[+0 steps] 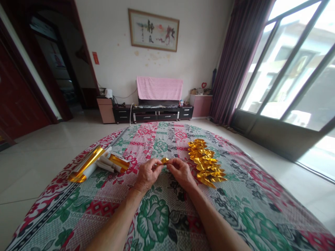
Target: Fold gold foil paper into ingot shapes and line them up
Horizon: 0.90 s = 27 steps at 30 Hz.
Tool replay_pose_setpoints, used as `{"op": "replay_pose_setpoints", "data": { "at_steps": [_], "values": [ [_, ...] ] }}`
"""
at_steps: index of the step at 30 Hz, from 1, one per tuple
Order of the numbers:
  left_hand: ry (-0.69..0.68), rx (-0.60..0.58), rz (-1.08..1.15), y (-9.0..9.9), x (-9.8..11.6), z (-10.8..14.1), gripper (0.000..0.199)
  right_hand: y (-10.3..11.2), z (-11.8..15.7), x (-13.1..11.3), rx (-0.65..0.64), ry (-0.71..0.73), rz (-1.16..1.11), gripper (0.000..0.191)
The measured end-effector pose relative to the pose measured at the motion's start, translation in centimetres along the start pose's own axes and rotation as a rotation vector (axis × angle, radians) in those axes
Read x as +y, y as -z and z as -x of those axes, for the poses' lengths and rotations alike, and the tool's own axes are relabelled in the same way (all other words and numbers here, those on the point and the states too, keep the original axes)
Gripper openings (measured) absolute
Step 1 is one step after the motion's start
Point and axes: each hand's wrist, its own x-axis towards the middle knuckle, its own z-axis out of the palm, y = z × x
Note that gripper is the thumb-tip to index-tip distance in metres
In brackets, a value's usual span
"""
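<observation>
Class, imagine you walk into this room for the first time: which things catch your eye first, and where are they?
First, the two hands meeting at the centre of the flowered cloth: the left hand and right hand pinch a small gold foil piece between them. Just right of them lies a row of folded gold pieces; to the left, gold foil rolls.
</observation>
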Motion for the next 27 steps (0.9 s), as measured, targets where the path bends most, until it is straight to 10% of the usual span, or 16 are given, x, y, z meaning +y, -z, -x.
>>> {"op": "replay_pose_setpoints", "data": {
  "at_steps": [27],
  "values": [
    [-0.025, -0.069, 0.039, 0.41, 0.32, -0.13, 0.013, 0.12, 0.36, -0.76, 0.012, 0.031, 0.016, 0.023]
  ]
}}
